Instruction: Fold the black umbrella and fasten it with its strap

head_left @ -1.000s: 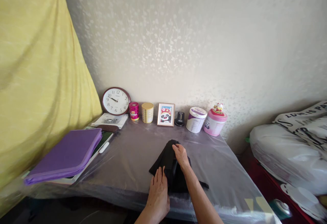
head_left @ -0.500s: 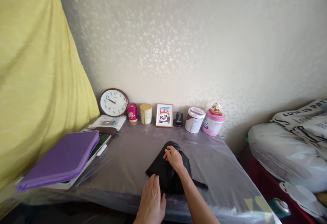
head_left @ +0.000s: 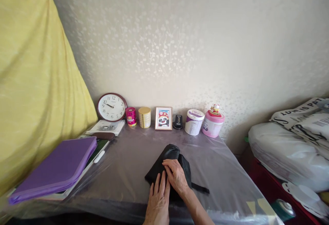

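A black fabric bundle [head_left: 160,160] lies folded on the table in front of me, with a narrow black strap [head_left: 200,188] sticking out to its right. My left hand [head_left: 158,194] rests flat on its near left part, fingers stretched out and pointing away from me. On top of the bundle, my right hand [head_left: 176,175] has its fingers bent and held together against the fabric, near the left fingertips. The underside of the bundle and the right fingertips' exact hold are hidden.
A plastic-covered table [head_left: 123,177] carries a purple folder [head_left: 56,170] at left. Along the wall stand a clock [head_left: 112,107], a pink tin [head_left: 131,116], a yellow tin [head_left: 144,117], a framed panda picture [head_left: 163,118] and two tubs [head_left: 194,122]. White bags [head_left: 285,153] lie at right.
My left hand has moved forward and right from the bundle's near edge onto its top. The right hand has drawn slightly nearer to me, and the two hands are now close together.
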`<state>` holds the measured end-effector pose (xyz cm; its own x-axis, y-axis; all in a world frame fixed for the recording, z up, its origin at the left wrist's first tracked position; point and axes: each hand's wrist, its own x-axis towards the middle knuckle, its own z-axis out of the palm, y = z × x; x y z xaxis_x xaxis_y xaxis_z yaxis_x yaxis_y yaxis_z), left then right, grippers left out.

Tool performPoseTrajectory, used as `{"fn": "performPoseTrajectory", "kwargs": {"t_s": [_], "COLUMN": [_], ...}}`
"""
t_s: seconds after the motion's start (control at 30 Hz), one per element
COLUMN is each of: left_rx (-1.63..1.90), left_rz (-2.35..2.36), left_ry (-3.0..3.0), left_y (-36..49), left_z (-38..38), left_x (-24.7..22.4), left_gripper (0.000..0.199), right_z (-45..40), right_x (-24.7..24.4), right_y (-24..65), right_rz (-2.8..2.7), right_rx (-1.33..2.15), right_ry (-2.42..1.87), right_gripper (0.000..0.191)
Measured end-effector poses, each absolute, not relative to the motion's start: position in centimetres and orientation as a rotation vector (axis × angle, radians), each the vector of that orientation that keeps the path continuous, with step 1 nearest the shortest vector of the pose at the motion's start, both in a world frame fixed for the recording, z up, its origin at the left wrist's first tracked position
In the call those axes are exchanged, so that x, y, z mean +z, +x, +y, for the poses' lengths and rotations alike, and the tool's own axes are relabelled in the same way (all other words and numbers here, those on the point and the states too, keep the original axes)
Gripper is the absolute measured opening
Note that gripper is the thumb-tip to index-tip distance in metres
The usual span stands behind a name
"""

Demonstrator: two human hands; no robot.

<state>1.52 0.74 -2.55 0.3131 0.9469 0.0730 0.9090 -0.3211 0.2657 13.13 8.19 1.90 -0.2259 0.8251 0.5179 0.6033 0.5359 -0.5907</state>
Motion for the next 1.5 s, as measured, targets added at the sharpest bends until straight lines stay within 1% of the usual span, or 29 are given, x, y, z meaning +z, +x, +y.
{"fn": "performPoseTrajectory", "kwargs": {"t_s": [0.07,0.17,0.27,0.4,0.53,0.6,0.73,0.83,0.97,1.03,1.17,1.23,1.4,1.5], "left_rx": [0.301,0.285,0.282,0.251,0.141,0.073,-0.031,-0.021,-0.008,-0.028,-0.073,-0.072,-0.063,-0.011], "left_rz": [1.723,1.729,1.723,1.765,1.818,1.846,1.896,1.892,1.899,1.919,1.950,1.953,1.948,1.915], "left_ry": [2.400,2.400,2.393,2.353,2.300,2.276,2.227,2.210,2.209,2.205,2.179,2.179,2.149,2.080], "left_y": [1.5,1.5,1.4,1.4,1.5,1.5,1.1,0.8,0.7,0.7,0.7,0.7,0.8,0.8], "left_z": [0.8,1.0,1.2,1.3,1.1,1.0,1.0,1.0,1.0,1.1,1.5,1.5,1.3,1.1], "left_x": [-2.6,-2.8,-3.0,-2.8,-1.4,-0.5,1.1,1.8,2.1,2.2,2.4,2.5,2.6,2.6], "left_gripper": [0.089,0.092,0.089,0.086,0.096,0.098,0.104,0.101,0.097,0.097,0.099,0.098,0.097,0.096], "right_z": [8.1,9.3,11.8,15.4,15.9,14.2,10.5,10.9,14.0,14.4,12.5,12.1,15.4,16.6], "right_x": [1.0,-0.1,-0.8,-1.0,0.1,0.9,1.0,0.2,0.3,0.8,0.9,0.1,-1.8,-2.3], "right_y": [13.9,14.8,15.5,16.5,17.3,17.2,15.9,15.4,15.7,15.6,14.6,14.4,16.3,18.5], "right_rz": [-1.966,-1.978,-1.962,-1.958,-1.808,-1.785,-1.991,-2.054,-1.927,-1.871,-2.020,-2.054,-1.794,-1.670], "right_rx": [0.252,0.143,0.080,0.094,0.105,0.078,0.151,0.146,0.114,0.098,0.095,0.122,0.163,0.216], "right_ry": [-1.126,-1.198,-1.297,-1.392,-1.561,-1.475,-1.176,-1.195,-1.463,-1.521,-1.205,-1.160,-1.519,-1.646], "right_gripper": [0.028,0.031,0.035,0.036,0.035,0.033,0.029,0.032,0.034,0.033,0.030,0.030,0.035,0.032]}}
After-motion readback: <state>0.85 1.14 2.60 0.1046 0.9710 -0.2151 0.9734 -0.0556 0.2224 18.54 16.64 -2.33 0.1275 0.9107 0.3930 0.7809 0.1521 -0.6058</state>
